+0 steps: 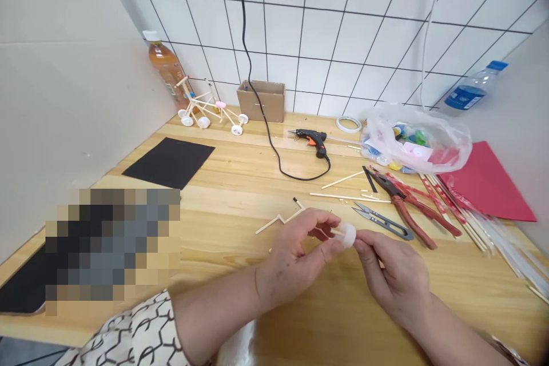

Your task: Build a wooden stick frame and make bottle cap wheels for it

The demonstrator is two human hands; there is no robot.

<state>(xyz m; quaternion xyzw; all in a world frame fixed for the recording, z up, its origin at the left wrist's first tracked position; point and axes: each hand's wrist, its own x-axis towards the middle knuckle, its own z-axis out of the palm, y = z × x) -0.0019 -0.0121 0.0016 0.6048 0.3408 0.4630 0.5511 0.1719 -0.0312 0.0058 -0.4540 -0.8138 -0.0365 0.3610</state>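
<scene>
Between my two hands is a white bottle cap (349, 235), tilted, with a thin pale stick reaching into its left side. My left hand (300, 251) is closed around the cap's left edge and that stick. From the other side, thumb and index finger of my right hand (392, 269) pinch close against the cap; what lies between those fingertips is hidden. Just beyond my left hand lies a bent frame of wooden sticks (281, 220), one with a dark tip, partly covered by the hand. Grey thread snips (384, 221) rest behind my right hand.
Red-handled pliers (412, 203) and loose sticks (349, 197) lie at right, near a plastic bag (416, 137) of caps. A hot glue gun (313, 140) with its cord, a cardboard box (261, 101) and a stick model with white wheels (210, 106) stand farther back.
</scene>
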